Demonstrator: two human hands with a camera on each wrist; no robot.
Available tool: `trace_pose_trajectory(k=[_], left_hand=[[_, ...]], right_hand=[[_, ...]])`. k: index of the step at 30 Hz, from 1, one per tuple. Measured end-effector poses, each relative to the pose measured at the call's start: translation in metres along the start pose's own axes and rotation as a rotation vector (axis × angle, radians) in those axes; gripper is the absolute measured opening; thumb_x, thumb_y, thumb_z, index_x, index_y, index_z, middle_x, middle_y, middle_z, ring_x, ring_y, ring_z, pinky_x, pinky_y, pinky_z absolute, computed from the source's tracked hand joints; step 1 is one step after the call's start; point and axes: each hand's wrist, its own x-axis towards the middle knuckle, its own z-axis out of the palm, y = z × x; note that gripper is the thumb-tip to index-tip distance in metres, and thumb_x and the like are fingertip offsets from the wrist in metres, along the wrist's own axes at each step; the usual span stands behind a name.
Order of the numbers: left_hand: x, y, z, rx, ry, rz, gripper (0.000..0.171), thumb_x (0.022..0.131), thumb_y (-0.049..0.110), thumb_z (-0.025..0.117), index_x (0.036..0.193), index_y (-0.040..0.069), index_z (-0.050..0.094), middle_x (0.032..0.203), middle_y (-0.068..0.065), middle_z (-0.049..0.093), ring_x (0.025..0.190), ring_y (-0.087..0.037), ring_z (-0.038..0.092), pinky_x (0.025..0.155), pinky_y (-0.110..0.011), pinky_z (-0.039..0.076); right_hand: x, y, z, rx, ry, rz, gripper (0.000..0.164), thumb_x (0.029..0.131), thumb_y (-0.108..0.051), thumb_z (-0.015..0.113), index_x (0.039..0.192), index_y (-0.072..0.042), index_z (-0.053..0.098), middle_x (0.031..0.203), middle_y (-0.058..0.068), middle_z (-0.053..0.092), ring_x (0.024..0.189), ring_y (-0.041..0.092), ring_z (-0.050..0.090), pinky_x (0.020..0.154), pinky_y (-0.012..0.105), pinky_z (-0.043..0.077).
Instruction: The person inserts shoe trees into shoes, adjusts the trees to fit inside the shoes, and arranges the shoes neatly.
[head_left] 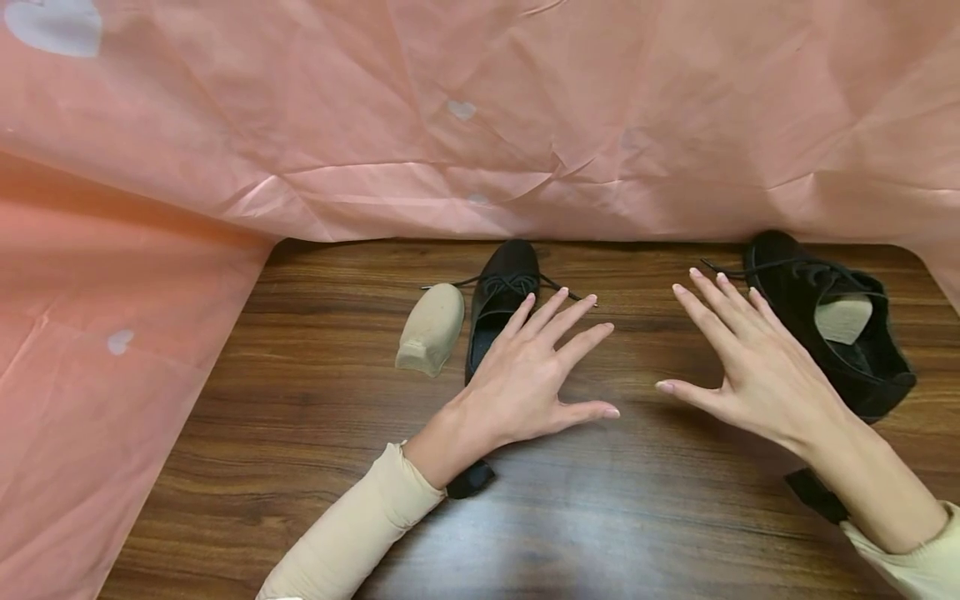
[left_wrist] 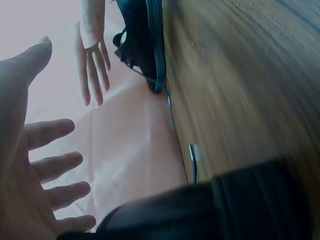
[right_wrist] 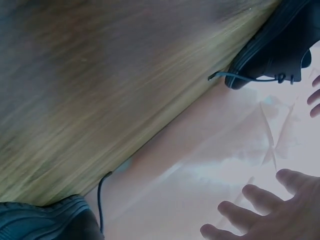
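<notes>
My left hand point(head_left: 525, 375), fingers spread and straight, hovers over the rear part of a black lace-up shoe point(head_left: 512, 262) and holds nothing. Just left of that shoe lies a beige molded shoe insert point(head_left: 433, 325). Over on the right, my right hand point(head_left: 768, 375) is likewise spread with nothing in it, beside a second black lace-up shoe point(head_left: 862, 392). Inside the opening of this shoe a similar beige insert point(head_left: 843, 321) shows. Both wrist views show the fingers point(left_wrist: 62, 195) held apart, away from the shoes. My left hand hides the heel of the left shoe.
The shoes stand on a brown wooden table point(head_left: 322, 433), toes toward its far edge. Pink sheeting point(head_left: 480, 75) with pale hearts hangs behind the table and along its left side. Loose black laces point(head_left: 568, 290) trail out beside the shoes.
</notes>
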Motion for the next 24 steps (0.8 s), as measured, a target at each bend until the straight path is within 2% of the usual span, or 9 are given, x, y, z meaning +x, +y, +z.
trace_pose_trajectory(k=[6,15,24], left_hand=[[-0.007,-0.010,-0.004,0.019,0.016,-0.029,0.087,0.081,0.082,0.050,0.149,0.028,0.045,0.163,0.000,0.025,0.152,-0.020,0.003,0.121,-0.050,0.010],[-0.018,-0.022,-0.003,0.017,0.051,-0.037,0.088,0.081,0.080,0.055,0.148,0.025,0.047,0.164,-0.002,0.021,0.152,-0.024,0.007,0.120,-0.053,0.012],[-0.026,-0.033,-0.008,0.034,0.057,-0.057,0.098,0.074,0.086,0.055,0.150,0.025,0.045,0.164,-0.005,0.018,0.152,-0.027,0.002,0.121,-0.052,0.002]], right_hand=[[0.009,-0.005,0.002,-0.005,-0.006,-0.026,0.108,0.073,-0.062,0.077,0.159,-0.019,0.027,0.163,0.009,0.022,0.147,0.038,0.023,0.121,0.051,0.009],[0.018,-0.011,0.007,0.005,-0.009,-0.045,0.109,0.072,-0.060,0.079,0.159,-0.019,0.027,0.164,0.007,0.021,0.147,0.038,0.023,0.121,0.054,0.009],[0.027,-0.016,0.012,0.005,-0.029,-0.071,0.108,0.074,-0.059,0.078,0.159,-0.019,0.026,0.164,0.009,0.020,0.147,0.039,0.023,0.121,0.053,0.009]])
